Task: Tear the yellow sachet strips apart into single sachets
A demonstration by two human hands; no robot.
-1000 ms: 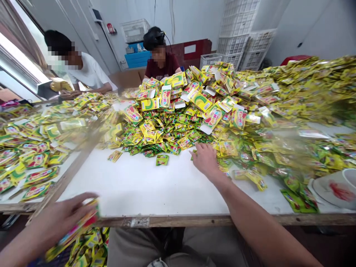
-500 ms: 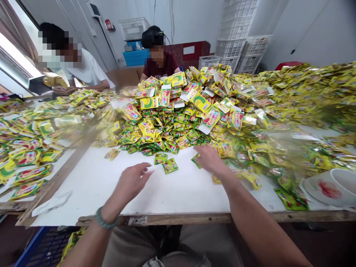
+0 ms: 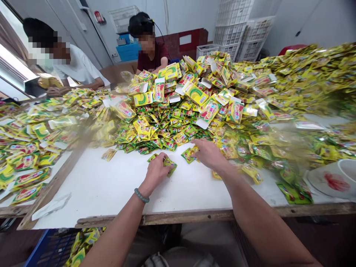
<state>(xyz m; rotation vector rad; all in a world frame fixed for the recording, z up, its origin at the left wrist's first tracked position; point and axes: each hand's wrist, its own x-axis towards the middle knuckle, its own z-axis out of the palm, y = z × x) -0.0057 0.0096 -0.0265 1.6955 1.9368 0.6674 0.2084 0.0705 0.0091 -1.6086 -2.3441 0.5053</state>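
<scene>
My left hand [image 3: 157, 170] is closed over two small green sachets [image 3: 172, 168] on the white tabletop, thumb and fingers pinching at them. The hand partly covers them. A green bracelet [image 3: 141, 195] is on that wrist. To the right, my right hand [image 3: 208, 152] has its fingers and thumb around the edge of a yellow sachet [image 3: 194, 150]. A green sachet [image 3: 187, 155] lies against it, just left of the thumb. Right behind both hands rises a heap of green and yellow sachets [image 3: 167, 126], with open-flapped yellow boxes [image 3: 210, 111] on top.
One yellow sachet [image 3: 108, 154] lies apart at left. Wooden strips [image 3: 55, 178] divide off more boxes. A white cup [image 3: 330, 180] with a red flower stands at right. A blue crate [image 3: 52, 248] sits below. Two people work across the table; white crates [image 3: 233, 29] are stacked behind.
My left hand has moved right and forward onto the two green sachets and closed on them. My right hand has shifted slightly left, and a yellow sachet now shows at its fingers.
</scene>
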